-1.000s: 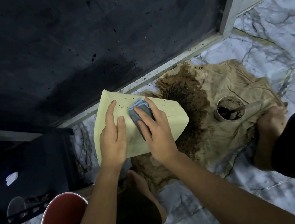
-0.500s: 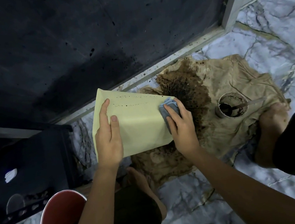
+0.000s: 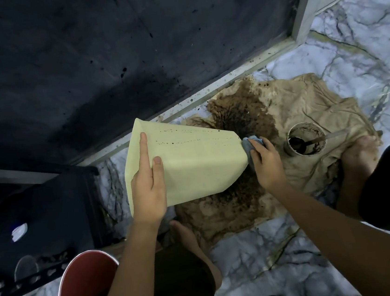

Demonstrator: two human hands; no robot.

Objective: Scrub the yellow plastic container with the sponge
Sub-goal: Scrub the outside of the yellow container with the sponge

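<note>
Fingers of the left hand (image 3: 148,189) lie flat and spread over the near end of the yellow container (image 3: 186,166), pinning it rather than gripping it. The right hand (image 3: 267,164) is closed around the gray-blue sponge (image 3: 249,145), pressing it against the container's narrow far end. The container is tipped on its side, held above the stained tan cloth (image 3: 307,120) spread on the marble floor (image 3: 261,249).

2 rows of dark specks still run along the container's upper face, so I judge the scrubbing unfinished. To do it well, the left hand should keep firm downward pressure so the thin plastic does not slide or flex, while the sponge works in short, hard strokes along those speck lines. A small cup (image 3: 306,138) of dark liquid stands on the cloth just beyond the right hand; a wide stroke could knock it over.
</note>
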